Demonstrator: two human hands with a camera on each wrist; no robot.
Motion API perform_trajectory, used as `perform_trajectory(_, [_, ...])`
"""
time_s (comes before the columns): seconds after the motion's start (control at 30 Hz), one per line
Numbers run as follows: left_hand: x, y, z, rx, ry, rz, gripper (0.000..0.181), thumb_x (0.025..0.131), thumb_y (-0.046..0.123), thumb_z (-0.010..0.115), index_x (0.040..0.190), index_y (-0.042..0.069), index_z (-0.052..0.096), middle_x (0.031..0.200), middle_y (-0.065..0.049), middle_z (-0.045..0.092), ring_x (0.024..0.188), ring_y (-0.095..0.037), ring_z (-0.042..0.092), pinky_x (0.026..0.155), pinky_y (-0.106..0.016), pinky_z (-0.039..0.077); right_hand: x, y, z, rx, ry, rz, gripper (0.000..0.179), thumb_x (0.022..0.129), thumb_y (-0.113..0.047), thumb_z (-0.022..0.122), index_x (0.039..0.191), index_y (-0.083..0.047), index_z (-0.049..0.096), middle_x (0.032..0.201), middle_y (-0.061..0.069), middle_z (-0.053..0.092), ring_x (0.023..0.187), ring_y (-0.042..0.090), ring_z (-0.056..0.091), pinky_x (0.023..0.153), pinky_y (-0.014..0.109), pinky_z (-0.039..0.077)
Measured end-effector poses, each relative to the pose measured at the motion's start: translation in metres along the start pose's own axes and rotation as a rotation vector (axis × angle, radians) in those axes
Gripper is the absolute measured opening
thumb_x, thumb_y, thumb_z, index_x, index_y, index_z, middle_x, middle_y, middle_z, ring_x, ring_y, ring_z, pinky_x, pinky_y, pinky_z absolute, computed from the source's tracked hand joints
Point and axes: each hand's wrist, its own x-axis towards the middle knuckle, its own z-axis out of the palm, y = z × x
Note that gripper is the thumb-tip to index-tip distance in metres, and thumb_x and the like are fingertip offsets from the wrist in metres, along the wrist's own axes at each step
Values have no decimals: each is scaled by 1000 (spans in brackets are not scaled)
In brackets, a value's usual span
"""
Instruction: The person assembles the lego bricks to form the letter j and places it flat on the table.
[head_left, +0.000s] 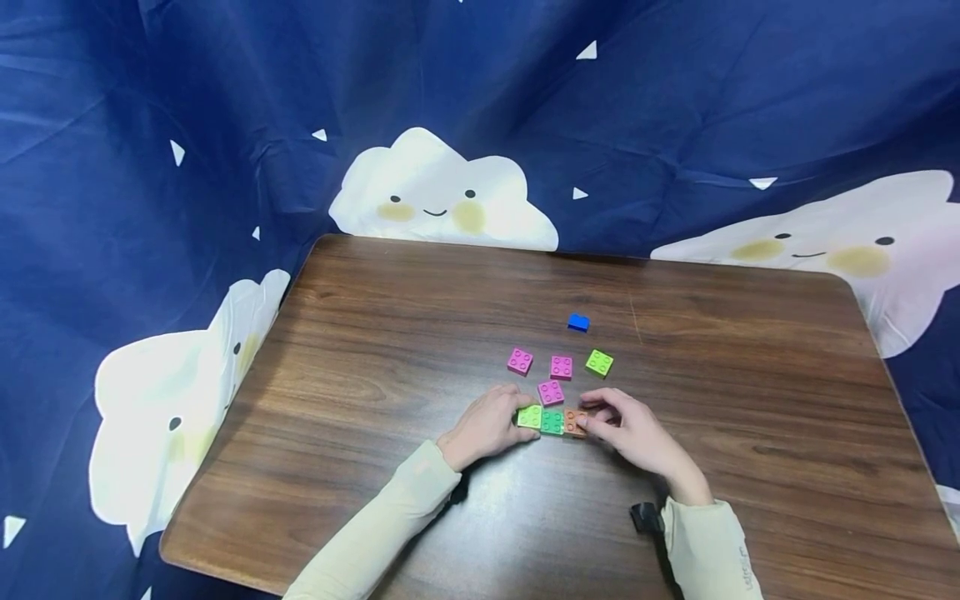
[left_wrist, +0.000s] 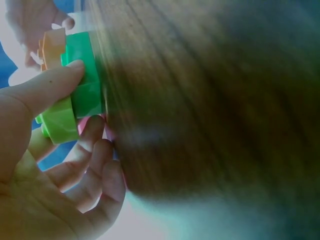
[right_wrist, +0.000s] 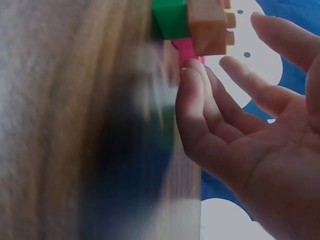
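In the head view a lime-green toy brick point(head_left: 529, 417), a green brick point(head_left: 552, 422) and an orange brick point(head_left: 574, 422) stand in a joined row. Both wrist views show the lime and orange bricks a level higher than the green brick point(left_wrist: 89, 75). My left hand point(head_left: 491, 423) pinches the row's left end, its thumb lying across the lime brick point(left_wrist: 62, 122) onto the green one. Beside the orange brick point(right_wrist: 207, 27), my right hand point(head_left: 628, 429) has its fingers spread and loosely bent, apart from the brick in the right wrist view.
Just behind the row lies a pink brick point(head_left: 551, 392). Farther back are two more pink bricks point(head_left: 520, 361), point(head_left: 561, 367), a loose lime brick point(head_left: 599, 362) and a blue brick point(head_left: 578, 322). The brown wooden table point(head_left: 375, 333) meets a blue cloud-patterned curtain point(head_left: 450, 83).
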Motion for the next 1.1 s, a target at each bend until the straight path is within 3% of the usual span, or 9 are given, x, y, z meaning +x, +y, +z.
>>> perform_trajectory(0.3, [0, 0, 0, -10, -4, -8, 43, 81, 36, 75, 119, 16, 67, 101, 2, 65, 94, -13, 57, 88, -28, 47, 9, 1, -6, 50, 229, 89, 38, 90, -21, 67, 122, 0, 59, 111, 16, 67, 86, 13, 59, 69, 20, 48])
perform_trajectory(0.5, [0, 1, 0, 8, -1, 1, 42, 81, 36, 76, 117, 16, 68, 100, 3, 66, 92, -12, 57, 89, -28, 46, 20, 1, -9, 23, 370, 181, 42, 89, -21, 66, 125, 0, 56, 115, 19, 61, 97, 26, 58, 83, 32, 42])
perform_trajectory(0.83, [-1, 2, -1, 3, -3, 1, 42, 81, 36, 76, 117, 16, 68, 101, 3, 67, 93, -12, 58, 89, -27, 47, 35, 12, -7, 16, 311, 212, 54, 88, -20, 67, 133, 2, 47, 121, 22, 51, 102, 30, 51, 85, 34, 37])
perform_trajectory(1.1, [-1, 1, 0, 3, -3, -5, 43, 81, 36, 75, 118, 16, 68, 106, 2, 68, 96, -13, 58, 90, -28, 47, 43, 17, -10, -148, 187, 153, 64, 88, -22, 65, 140, 4, 38, 113, 22, 48, 104, 33, 40, 84, 44, 36])
